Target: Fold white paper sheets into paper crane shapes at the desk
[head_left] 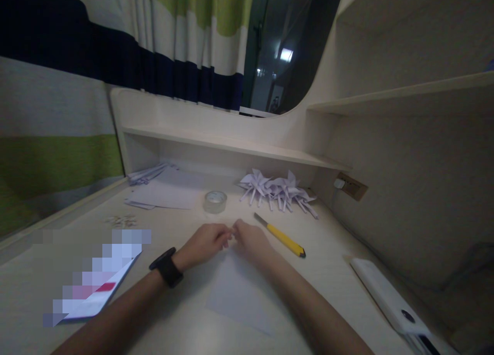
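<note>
A white sheet of paper lies in front of me, its near edge slanting and its far end narrowing under my fingers. My left hand, with a black watch on the wrist, pinches the paper's far end. Right beside it, my right hand is closed on the same end, the fingertips of both hands meeting. The exact fold or corner between the fingers is hidden. Just right of my right hand lies a yellow utility knife, blade out and pointing away to the left. A roll of clear tape sits beyond my left hand.
Several paper pinwheels lie at the back right, and stacked paper sheets at the back left. Small bits lie near a lit, blurred device on the left. A white power-bank-like device lies right. A shelf overhangs the back.
</note>
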### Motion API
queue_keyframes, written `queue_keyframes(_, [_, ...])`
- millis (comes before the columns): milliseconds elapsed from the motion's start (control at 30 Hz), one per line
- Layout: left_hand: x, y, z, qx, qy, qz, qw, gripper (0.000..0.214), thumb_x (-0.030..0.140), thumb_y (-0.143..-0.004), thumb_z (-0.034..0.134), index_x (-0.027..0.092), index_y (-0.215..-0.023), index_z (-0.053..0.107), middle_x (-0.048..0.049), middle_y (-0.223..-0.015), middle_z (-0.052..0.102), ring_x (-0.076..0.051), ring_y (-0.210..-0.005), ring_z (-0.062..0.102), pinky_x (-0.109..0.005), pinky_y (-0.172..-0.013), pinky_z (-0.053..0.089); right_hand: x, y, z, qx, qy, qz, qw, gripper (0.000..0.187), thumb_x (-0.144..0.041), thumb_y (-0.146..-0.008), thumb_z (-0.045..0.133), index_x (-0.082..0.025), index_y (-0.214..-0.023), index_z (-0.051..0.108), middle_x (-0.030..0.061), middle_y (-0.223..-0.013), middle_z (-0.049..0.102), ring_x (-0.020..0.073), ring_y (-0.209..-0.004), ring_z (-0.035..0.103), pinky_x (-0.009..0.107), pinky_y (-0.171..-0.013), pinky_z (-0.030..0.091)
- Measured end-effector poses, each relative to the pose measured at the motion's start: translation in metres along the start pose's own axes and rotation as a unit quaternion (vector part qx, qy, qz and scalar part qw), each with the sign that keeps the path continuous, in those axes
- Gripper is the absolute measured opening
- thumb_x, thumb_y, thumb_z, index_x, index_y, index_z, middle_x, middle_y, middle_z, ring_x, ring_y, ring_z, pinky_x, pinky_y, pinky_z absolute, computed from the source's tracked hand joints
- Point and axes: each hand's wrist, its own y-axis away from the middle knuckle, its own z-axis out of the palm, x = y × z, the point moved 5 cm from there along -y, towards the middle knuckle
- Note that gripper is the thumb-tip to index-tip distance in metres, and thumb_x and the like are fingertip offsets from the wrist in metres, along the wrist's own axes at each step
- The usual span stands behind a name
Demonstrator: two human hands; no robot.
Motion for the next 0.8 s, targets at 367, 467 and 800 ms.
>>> queue_keyframes(367, [-0.001, 0.000, -0.004, 0.041, 0.060, -0.015, 0.997, 0.034, 0.034, -0.089, 0.045, 0.016, -0.069, 0.066, -0.0027, -0.063, 0.068, -0.014, -0.055, 0.062, -0.023, -0.057, 0.041, 0.013, -0.005, -0.001, 0.023, 0.001, 0.001, 1.000, 0.018, -0.029, -0.095, 0.039, -0.019, -0.098, 0.053, 0.0076, -0.081, 0.069, 0.0190, -0.068, 0.062, 0.026, -0.056, 0.028])
queue_keyframes(467, [-0.009, -0.003, -0.006, 0.072, 0.091, -0.045, 0.992, 0.032, 0.034, -0.087, 0.047, 0.016, -0.069, 0.066, -0.0032, -0.060, 0.067, -0.014, -0.053, 0.061, -0.024, -0.055, 0.041, 0.043, -0.007, -0.023, 0.066, 0.008, 0.080, 0.995, 0.024, -0.031, -0.098, 0.032, -0.018, -0.099, 0.053, 0.0068, -0.080, 0.068, 0.0180, -0.068, 0.062, 0.026, -0.058, 0.029])
queue_keyframes(800, [-0.012, -0.001, -0.004, 0.096, 0.316, -0.144, 0.933, 0.029, 0.043, -0.081, 0.057, 0.014, -0.081, 0.063, -0.0085, -0.090, 0.069, -0.014, -0.062, 0.062, -0.022, -0.048, 0.043, 0.111, 0.034, -0.036, 0.041, 0.054, 0.165, 0.984, 0.023, -0.029, -0.092, 0.047, -0.016, -0.079, 0.062, 0.0114, -0.084, 0.068, 0.0199, -0.079, 0.061, 0.026, -0.064, 0.034])
